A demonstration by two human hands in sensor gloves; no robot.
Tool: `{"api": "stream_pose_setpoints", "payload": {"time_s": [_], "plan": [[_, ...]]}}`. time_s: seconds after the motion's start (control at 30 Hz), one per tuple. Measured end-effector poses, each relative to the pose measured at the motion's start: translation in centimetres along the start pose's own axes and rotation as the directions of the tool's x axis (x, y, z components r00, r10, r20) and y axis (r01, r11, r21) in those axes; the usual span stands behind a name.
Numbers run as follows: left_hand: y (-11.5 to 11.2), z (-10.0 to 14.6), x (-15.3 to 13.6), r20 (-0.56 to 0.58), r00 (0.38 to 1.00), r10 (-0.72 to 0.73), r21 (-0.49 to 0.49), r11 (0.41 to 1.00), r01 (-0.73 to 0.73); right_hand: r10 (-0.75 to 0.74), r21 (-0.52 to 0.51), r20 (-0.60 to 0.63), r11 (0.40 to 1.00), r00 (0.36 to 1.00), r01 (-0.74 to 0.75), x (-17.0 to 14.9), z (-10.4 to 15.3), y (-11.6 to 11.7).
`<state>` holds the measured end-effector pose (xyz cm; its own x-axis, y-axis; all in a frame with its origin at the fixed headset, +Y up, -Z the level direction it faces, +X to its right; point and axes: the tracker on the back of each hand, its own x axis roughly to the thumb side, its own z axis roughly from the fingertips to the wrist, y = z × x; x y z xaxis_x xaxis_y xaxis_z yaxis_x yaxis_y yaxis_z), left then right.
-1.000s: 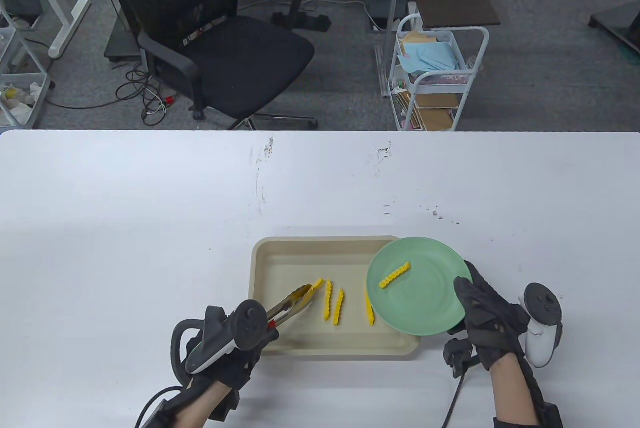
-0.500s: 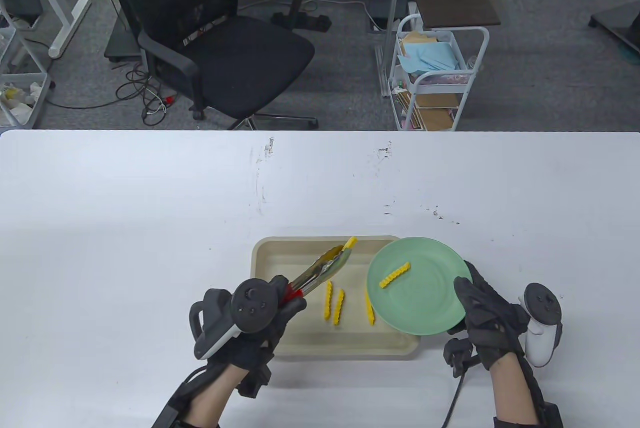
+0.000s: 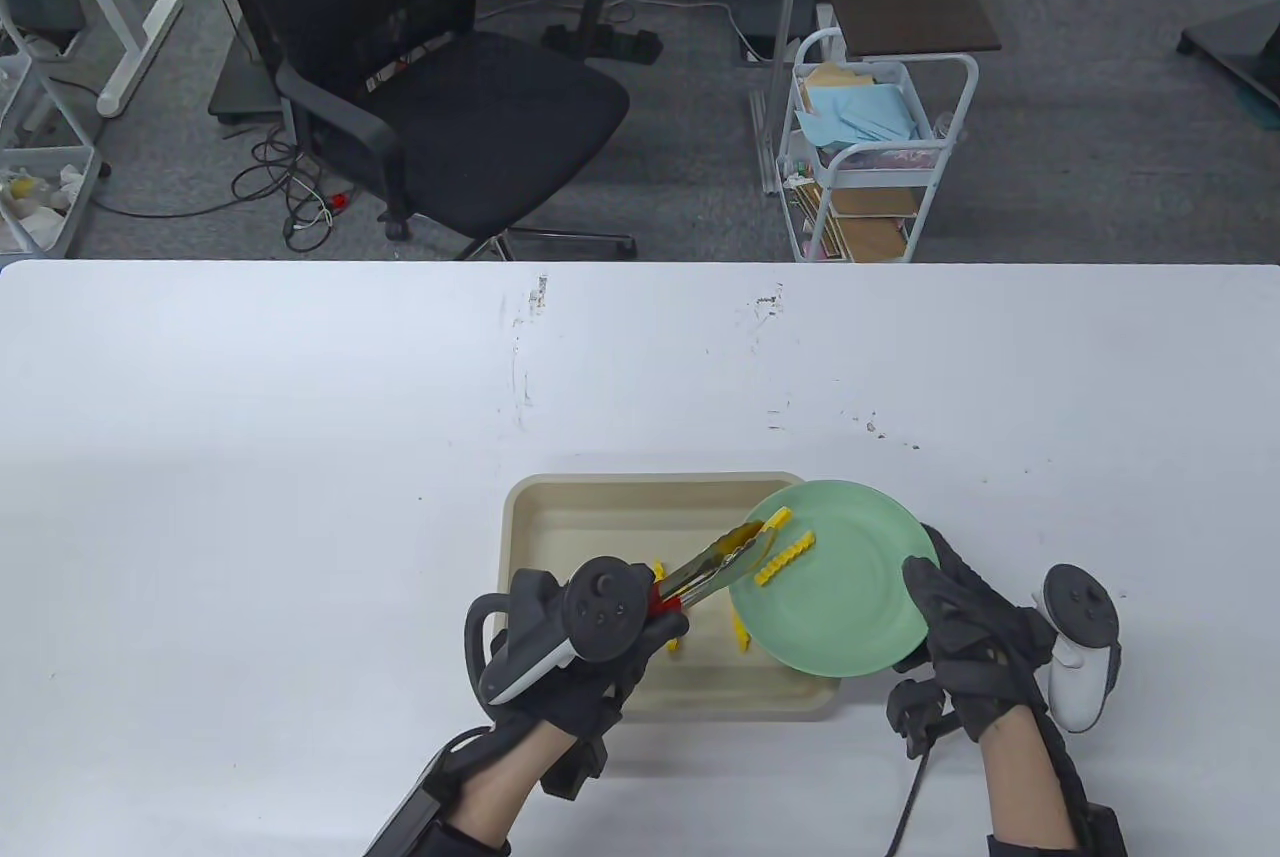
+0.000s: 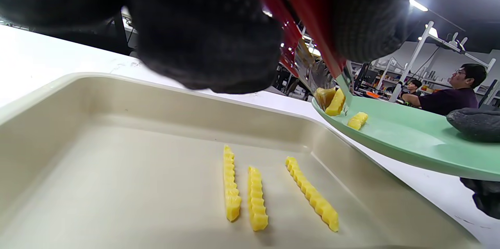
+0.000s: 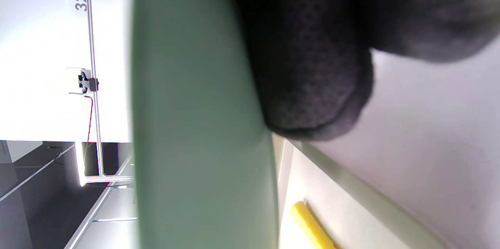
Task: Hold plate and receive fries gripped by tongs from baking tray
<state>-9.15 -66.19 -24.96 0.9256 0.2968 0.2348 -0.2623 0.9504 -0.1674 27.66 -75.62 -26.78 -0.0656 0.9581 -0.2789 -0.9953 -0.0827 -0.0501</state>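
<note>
Table view: light, rigid yellow crinkle-cut fry [image 3: 777,518] pinched mid-length by metal tongs [image 3: 716,565] squeezed in left hand [image 3: 590,657]; round green plate [image 3: 850,597] gripped at 4 o'clock rim by right hand [image 3: 975,642].

An office-lab: swivel chair [image 3: 440,87], supply cart [image 3: 865,162], carpet.

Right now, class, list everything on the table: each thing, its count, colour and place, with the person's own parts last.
Baking tray: one, beige, table centre.
Plate: one, green, held over tray's right end.
Fries in tray: three, yellow, lying side by side.
Fry on plate: one, yellow, near left rim.
Fry in tongs: one, yellow, over plate.
Tongs: one, metal, red-handled.
Left hand: black glove, holds tongs.
Right hand: black glove, holds plate.
</note>
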Motion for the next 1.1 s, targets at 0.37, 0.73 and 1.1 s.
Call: {"api": "stream_pose_setpoints", "payload": {"time_s": [0.37,0.73,1.1], "plan": [[0.3,0.2,-0.2,0.004,1.0,0.011,-0.014,1.0,-0.011,-0.003,0.006,-0.001,1.0,1.0,0.003,0.0,-0.1,0.1],[1.7,2.5,-3.0,-0.07,0.997,-0.027,0.012,1.0,0.028,-0.016,-0.007,-0.005,1.0,1.0,0.016,0.0,0.0,-0.2],[-1.0,3.1,-5.9,-0.177,0.975,-0.133,-0.163,0.981,0.104,-0.013,-0.006,-0.008,1.0,1.0,0.013,0.0,0.0,-0.5]]}}
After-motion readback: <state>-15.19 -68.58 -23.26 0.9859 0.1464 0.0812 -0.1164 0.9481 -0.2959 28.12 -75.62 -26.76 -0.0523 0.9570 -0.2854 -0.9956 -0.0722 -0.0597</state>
